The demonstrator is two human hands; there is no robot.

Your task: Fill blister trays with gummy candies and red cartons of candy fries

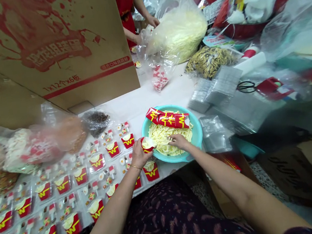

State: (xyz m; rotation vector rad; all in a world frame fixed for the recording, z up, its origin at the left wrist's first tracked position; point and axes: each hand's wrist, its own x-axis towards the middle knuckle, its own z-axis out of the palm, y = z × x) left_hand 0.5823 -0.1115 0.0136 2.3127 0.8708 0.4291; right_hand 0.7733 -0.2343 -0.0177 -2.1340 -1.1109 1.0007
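My left hand (139,156) is closed around a small red fry carton (147,145) with pale pieces at its mouth, held at the left rim of a turquoise basin (200,136). In the basin lies a heap of pale yellow toy fries (161,137). Over that heap is my right hand (180,141), its fingers bent together among the fries; whether a piece is between them is too small to make out. Flat red cartons (169,119) with yellow marks lie on the fries at the basin's far side.
Rows of filled red cartons (112,148) with small toy pieces cover the table's left. Behind them stand bulging plastic bags (41,143) and a tall cardboard box (86,45). Clear plastic packs (215,134) lie right of the basin. Another person's hand (153,20) is beside a large bag (182,33).
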